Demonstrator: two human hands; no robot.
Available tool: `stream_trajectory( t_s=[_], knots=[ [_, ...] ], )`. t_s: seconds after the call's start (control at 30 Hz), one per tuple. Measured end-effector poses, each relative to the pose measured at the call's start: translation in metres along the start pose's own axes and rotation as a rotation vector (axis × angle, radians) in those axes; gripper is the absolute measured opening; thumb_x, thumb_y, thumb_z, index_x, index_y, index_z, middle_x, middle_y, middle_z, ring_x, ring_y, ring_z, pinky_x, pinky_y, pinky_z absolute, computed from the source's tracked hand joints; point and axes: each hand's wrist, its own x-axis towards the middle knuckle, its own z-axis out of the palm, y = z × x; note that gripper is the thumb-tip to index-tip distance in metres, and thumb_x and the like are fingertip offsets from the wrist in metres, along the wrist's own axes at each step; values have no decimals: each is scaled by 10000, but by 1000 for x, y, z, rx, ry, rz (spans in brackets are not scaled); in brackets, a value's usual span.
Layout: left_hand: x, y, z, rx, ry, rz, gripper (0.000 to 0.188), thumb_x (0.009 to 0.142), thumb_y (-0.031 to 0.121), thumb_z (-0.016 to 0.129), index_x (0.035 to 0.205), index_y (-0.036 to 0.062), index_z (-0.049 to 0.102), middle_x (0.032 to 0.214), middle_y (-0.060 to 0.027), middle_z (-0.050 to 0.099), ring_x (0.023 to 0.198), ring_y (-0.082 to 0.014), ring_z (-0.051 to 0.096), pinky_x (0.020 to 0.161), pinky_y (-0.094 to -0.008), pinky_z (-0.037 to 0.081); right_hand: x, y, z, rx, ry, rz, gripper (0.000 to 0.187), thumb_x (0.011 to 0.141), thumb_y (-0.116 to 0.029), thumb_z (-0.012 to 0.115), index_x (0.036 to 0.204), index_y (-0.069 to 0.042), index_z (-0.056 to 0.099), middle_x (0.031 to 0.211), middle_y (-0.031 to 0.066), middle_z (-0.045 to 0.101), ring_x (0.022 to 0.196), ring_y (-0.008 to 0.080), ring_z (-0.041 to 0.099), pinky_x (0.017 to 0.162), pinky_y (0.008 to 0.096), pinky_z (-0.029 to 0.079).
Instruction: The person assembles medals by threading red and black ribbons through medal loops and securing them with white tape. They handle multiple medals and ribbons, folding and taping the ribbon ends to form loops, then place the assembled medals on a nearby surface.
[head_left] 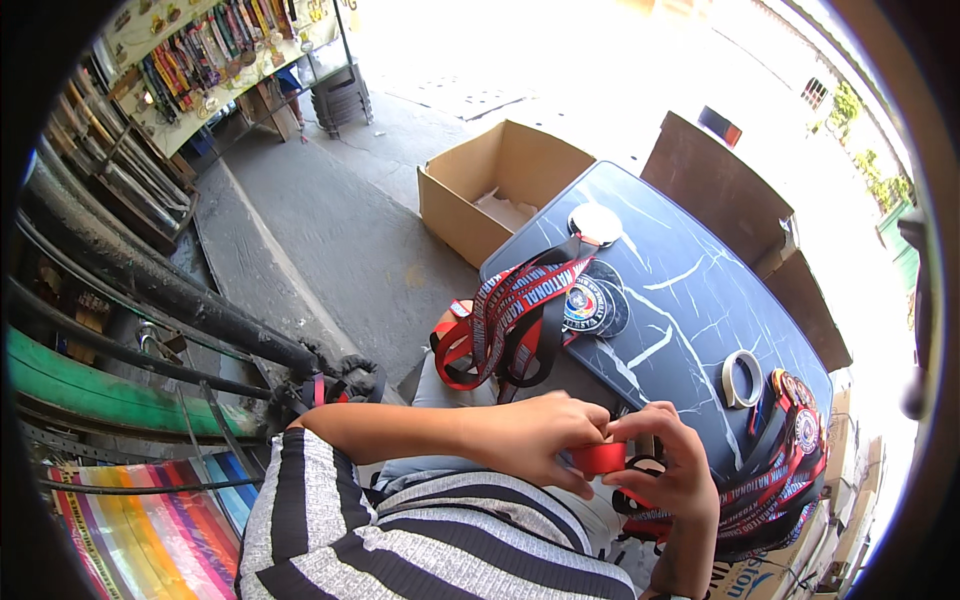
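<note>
My left hand [560,432] and my right hand [682,465] meet over my lap at the near edge of the table. Between them is a folded red ribbon [600,458], pinched by the fingers of both; a black-and-red strap hangs just below it. On the table's near left lie medals [587,305] with red, black and white printed lanyards [500,315] trailing over the edge. A second bunch of medals [802,425] sits at the right, its lanyards [765,490] hanging down beside my right hand. A roll of pale tape [742,380] rests near that bunch.
The dark marbled table [690,250] stands ahead. An open cardboard box [500,185] is beyond its left side, another brown box [725,190] at its far right. Metal bars [170,290] run along the left, above multicoloured ribbons [150,530]. Stacked stools [340,100] stand farther back.
</note>
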Motion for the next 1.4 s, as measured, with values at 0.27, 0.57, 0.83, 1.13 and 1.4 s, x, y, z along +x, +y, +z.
stream_trajectory(
  t_s=[0.27,0.57,0.83,1.13,1.4],
  knots=[
    [4,-1,-5,-440,48,65,320,846,151,764,1068,-41,635,923,-89,685,865,-109,625,797,-285,506,13,-7,-11,62,-31,-110,453,693,-77,865,1113,-47,697,981,99,682,883,210,668,725,306,544],
    [12,-16,2,-304,65,164,164,895,104,696,1034,25,658,948,-73,664,936,-154,628,836,-309,484,19,-19,-22,-87,-88,-175,389,669,-15,858,1036,-46,732,968,119,694,841,221,687,727,309,553],
    [19,-19,-9,-569,-76,90,274,921,154,716,1117,-20,637,942,-58,700,882,-82,654,776,-245,517,23,-21,-24,-121,-1,-136,358,664,-5,828,1008,-44,735,955,108,692,797,221,689,697,304,550],
    [8,-8,-20,-871,-43,-290,263,990,189,629,1123,-36,652,860,-51,683,734,-71,619,677,-218,502,57,27,-33,-179,158,-207,470,774,-316,823,1102,-8,685,1238,144,583,1173,266,587,979,387,470],
    [-12,-30,-8,-828,55,-342,358,1031,269,528,1173,-39,642,846,-65,688,810,-102,641,811,-264,495,104,92,28,-716,205,75,641,921,-423,626,1370,12,482,1401,207,505,1321,361,468,1140,549,278]
  ],
)
